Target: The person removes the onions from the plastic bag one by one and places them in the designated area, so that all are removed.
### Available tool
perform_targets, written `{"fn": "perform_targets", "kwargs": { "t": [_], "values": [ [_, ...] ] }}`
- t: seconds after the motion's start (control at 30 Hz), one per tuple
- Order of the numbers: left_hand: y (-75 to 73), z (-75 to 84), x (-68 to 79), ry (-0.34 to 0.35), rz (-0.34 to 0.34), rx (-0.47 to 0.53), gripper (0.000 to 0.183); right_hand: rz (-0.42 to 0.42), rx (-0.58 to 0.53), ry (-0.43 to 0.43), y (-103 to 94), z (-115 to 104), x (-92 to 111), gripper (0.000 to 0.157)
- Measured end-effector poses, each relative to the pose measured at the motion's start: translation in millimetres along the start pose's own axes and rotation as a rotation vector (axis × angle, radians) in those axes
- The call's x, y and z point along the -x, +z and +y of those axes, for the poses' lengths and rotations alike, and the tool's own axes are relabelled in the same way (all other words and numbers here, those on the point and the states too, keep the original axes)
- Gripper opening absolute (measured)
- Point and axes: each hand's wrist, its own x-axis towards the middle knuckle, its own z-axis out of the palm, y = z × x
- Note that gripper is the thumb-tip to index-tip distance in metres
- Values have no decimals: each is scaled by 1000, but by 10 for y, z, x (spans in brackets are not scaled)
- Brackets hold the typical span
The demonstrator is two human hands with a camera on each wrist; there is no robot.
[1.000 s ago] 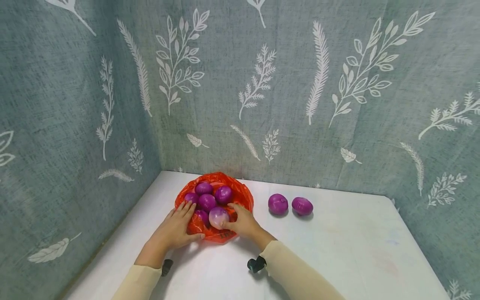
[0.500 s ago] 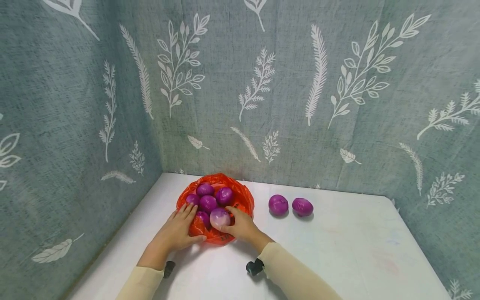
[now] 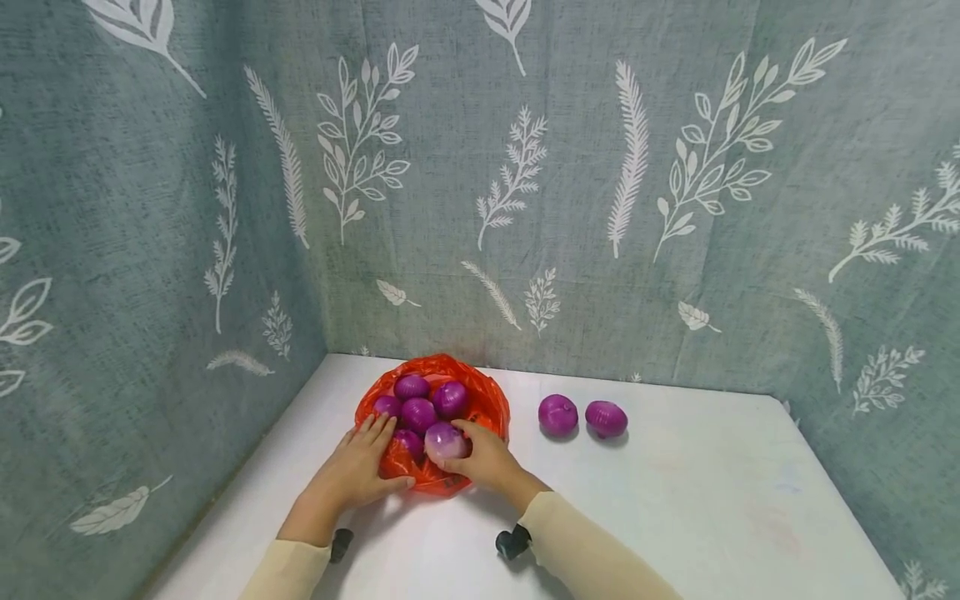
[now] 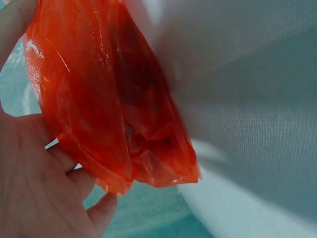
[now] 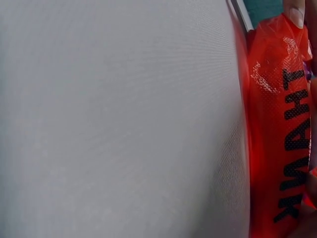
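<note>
A red plastic bag (image 3: 491, 404) lies spread round several purple onions (image 3: 418, 414) in the head view. My right hand (image 3: 489, 457) reaches over the bag's right side and grips a paler onion (image 3: 444, 442) at its front. On the bag's left side rests my left hand (image 3: 351, 468), its fingers extended over the rim and the thumb at the front. The left wrist view has the bag (image 4: 94, 99) against that hand's fingers (image 4: 74, 173). Black lettering marks the bag (image 5: 277, 114) in the right wrist view, where the right hand is mostly cut off.
Two more purple onions, a rounder one (image 3: 558, 415) and a longer one (image 3: 606, 418), lie right of the bag on the white table (image 3: 697, 483). Grey-green cloth (image 3: 570, 208) with white leaf prints stands behind the table and at both sides.
The paler onion has shifted slightly and turned in my right hand, with more purple showing on its left. My left hand stays on the bag. The head view has tilted up a little.
</note>
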Motion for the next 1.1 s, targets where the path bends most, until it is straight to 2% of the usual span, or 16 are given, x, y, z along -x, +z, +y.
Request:
{"fn": "perform_targets", "kwargs": {
  "t": [0.37,0.87,1.1],
  "values": [
    [-3,41,-5,-5,0,4,107,3,-49,-7,-190,33,75,75],
    [-21,39,-7,-14,11,16,107,55,-86,34,-451,117,111,74],
    [-11,55,-32,-17,18,32,107,76,-97,23,-621,163,160,75]
  ]
}}
